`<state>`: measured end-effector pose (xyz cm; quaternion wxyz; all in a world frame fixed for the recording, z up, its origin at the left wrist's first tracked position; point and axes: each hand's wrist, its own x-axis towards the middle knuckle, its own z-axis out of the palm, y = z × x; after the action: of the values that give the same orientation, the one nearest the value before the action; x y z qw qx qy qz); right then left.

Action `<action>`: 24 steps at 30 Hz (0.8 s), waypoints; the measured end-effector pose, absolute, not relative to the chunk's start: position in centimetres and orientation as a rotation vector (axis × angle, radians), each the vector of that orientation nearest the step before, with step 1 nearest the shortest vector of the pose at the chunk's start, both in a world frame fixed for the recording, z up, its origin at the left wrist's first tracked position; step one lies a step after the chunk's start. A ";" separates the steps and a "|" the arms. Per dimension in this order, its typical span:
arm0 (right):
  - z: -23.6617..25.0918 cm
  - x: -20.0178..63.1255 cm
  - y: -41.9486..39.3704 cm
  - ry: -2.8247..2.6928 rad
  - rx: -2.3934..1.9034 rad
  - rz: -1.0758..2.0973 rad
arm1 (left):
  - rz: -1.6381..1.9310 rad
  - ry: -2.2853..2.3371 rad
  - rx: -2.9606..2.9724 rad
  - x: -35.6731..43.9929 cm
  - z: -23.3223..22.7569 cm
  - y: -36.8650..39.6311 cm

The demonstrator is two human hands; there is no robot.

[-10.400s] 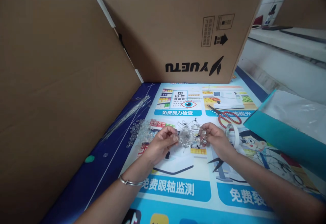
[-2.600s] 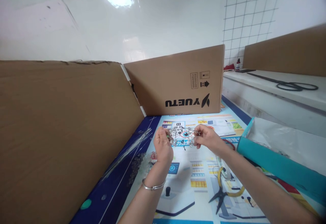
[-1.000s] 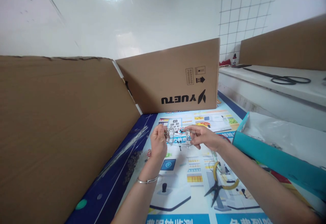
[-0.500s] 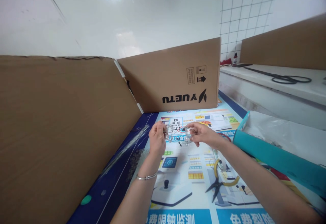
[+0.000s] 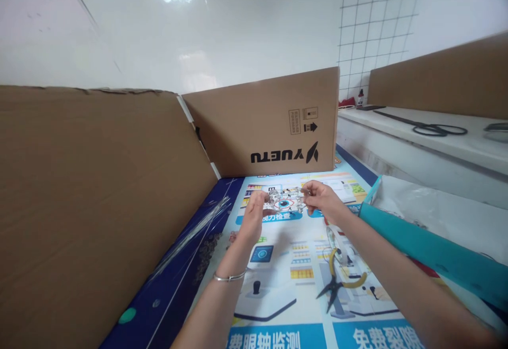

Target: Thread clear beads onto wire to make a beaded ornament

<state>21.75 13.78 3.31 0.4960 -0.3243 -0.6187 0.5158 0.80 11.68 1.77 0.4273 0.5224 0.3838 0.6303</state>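
A small see-through wire frame with clear beads (image 5: 299,201) is held up above the printed table cover, stretched between my two hands. My left hand (image 5: 254,216) is closed on its left end, thumb and fingers pinched together. At the opposite end, my right hand (image 5: 322,200) pinches the frame with thumb and forefinger. Its finer joints are too small to make out. Yellow-handled pliers (image 5: 334,286) lie spread on the table cover below my right forearm. A loose bundle of thin silvery wires (image 5: 198,227) rests left of my left hand, near a heap of small beads (image 5: 209,251).
Cardboard panels (image 5: 273,121) stand at the back and along the left. A teal box (image 5: 420,238) with a white lining is on the right. Black scissors (image 5: 436,128) lie on a white ledge (image 5: 397,121) behind it.
Both hands and the beaded wire frame have shifted a little to the right and turned slightly. The view has also moved a little. Both hands keep their hold.
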 end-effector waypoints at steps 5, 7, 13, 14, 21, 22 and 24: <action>2.6 22.7 14.8 -1.728 -0.823 1.124 | 1.444 0.810 1.283 1.1 0.4 12.3; 1.7 22.8 15.4 -1.789 -0.825 1.118 | 1.419 0.805 1.288 0.6 -0.4 12.9; -2.2 22.7 17.1 -1.941 -0.823 1.126 | 1.304 0.808 1.361 -1.6 -2.8 14.2; -2.8 22.7 17.2 -1.966 -0.823 1.120 | 1.276 0.810 1.382 -1.9 -3.1 14.2; -4.4 22.7 17.9 -2.151 -0.804 0.986 | 1.045 0.848 1.547 -3.1 -3.9 13.7; -4.6 22.7 18.0 -2.171 -0.807 0.975 | 1.023 0.859 1.568 -3.1 -4.0 13.7; -5.0 22.7 18.2 -2.198 -0.819 0.960 | 1.007 0.887 1.606 -2.8 -4.4 13.8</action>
<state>22.69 18.18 -5.05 0.2988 -0.3083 -0.8277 0.3614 -2.82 13.80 -4.45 0.5008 0.6642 0.3669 0.4164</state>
